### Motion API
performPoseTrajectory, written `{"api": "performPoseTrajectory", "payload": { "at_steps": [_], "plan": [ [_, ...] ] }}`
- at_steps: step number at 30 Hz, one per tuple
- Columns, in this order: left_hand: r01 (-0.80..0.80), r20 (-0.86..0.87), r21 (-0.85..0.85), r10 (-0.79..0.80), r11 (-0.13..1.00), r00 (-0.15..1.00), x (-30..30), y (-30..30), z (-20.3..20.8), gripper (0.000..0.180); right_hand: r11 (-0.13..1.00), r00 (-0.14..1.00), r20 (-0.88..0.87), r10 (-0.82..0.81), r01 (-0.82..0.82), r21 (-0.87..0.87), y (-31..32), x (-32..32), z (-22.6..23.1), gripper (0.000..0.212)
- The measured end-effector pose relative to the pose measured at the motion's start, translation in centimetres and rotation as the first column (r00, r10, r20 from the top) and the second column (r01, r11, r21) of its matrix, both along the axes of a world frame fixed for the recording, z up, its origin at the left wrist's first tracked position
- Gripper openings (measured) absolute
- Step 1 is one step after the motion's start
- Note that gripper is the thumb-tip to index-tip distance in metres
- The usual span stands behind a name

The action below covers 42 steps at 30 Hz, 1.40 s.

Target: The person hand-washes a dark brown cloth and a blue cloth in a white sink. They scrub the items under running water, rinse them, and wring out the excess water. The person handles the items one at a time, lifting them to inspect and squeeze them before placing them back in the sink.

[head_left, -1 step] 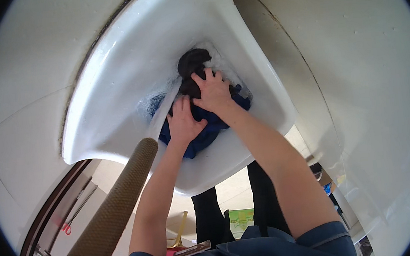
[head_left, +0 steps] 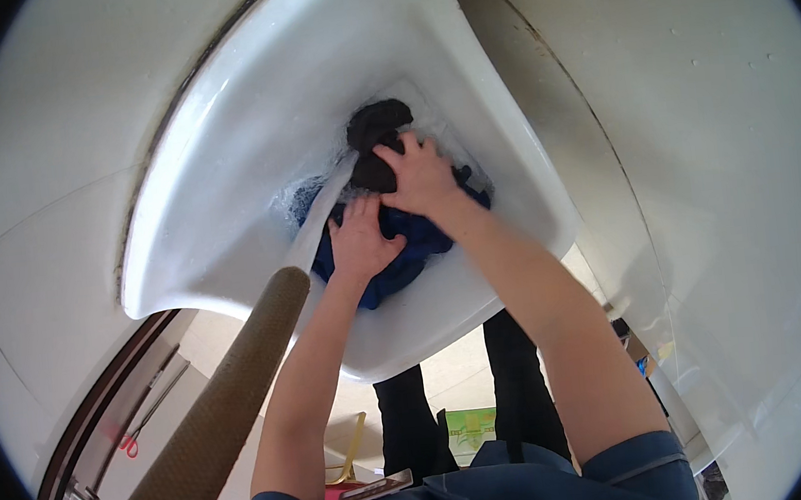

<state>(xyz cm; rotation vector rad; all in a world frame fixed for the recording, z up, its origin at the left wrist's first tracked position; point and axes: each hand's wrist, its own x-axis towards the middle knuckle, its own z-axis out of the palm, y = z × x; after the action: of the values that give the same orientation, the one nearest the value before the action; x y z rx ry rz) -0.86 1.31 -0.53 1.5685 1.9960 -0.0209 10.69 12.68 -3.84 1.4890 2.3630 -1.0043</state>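
Observation:
A soaked blue cloth [head_left: 393,275] lies in the bottom of a white basin [head_left: 445,21], with a dark, nearly black cloth [head_left: 379,121] bunched at its far side. My left hand [head_left: 360,240] rests palm down on the blue cloth, fingers forward and thumb out to the side. Farther right, my right hand [head_left: 420,178] presses on the dark cloth with its fingers spread, covering part of it. Beside my left hand, a stream of water [head_left: 324,221] pours onto the cloths from a thick brownish pipe [head_left: 231,404].
Pale walls [head_left: 47,141] enclose the basin on both sides. The pipe slants up from the lower left, close to my left forearm. Red-handled scissors [head_left: 129,444] hang at the lower left. Below the basin, a green packet [head_left: 472,430] shows between my legs.
My left fingers have shifted slightly toward the right hand. My right hand has moved a little over the dark cloth, and the far fold of that cloth sits slightly lower.

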Motion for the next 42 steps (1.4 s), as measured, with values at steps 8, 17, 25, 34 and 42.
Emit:
{"api": "performPoseTrajectory", "payload": {
  "at_steps": [8, 17, 25, 34, 42],
  "plan": [
    [0.109, 0.338, -0.327, 0.009, 0.939, 0.941, -1.2, 0.8, 2.2, 0.058, 0.914, 0.912, -0.379, -0.16, -0.008, -0.405, 3.7, 2.8, 1.4, 0.066],
    [-0.299, 0.24, -0.31, 0.378, 0.903, 0.894, -0.9, 0.5, -2.5, 0.031, 0.984, 0.991, -0.019, 0.131, -0.127, 0.125, -0.6, 0.6, 1.1, 0.069],
    [-0.822, 0.702, -0.341, 0.705, 0.457, 0.1, -1.4, 0.8, -3.8, 0.047, 0.936, 0.931, -0.1, -0.351, 0.351, -0.017, -0.6, -1.5, 0.7, 0.061],
    [-0.381, 0.463, -0.886, 0.501, 0.264, -0.731, -7.1, -0.5, -4.7, 0.058, 0.971, 0.754, -0.622, -0.214, 0.234, -0.05, -12.4, -3.2, 16.0, 0.032],
    [-0.408, 0.537, -0.84, 0.44, 0.357, -0.72, -2.3, -0.9, -0.9, 0.053, 0.956, 0.815, -0.541, -0.207, 0.286, 0.066, -7.0, -4.3, 8.6, 0.023]
  ]
}}
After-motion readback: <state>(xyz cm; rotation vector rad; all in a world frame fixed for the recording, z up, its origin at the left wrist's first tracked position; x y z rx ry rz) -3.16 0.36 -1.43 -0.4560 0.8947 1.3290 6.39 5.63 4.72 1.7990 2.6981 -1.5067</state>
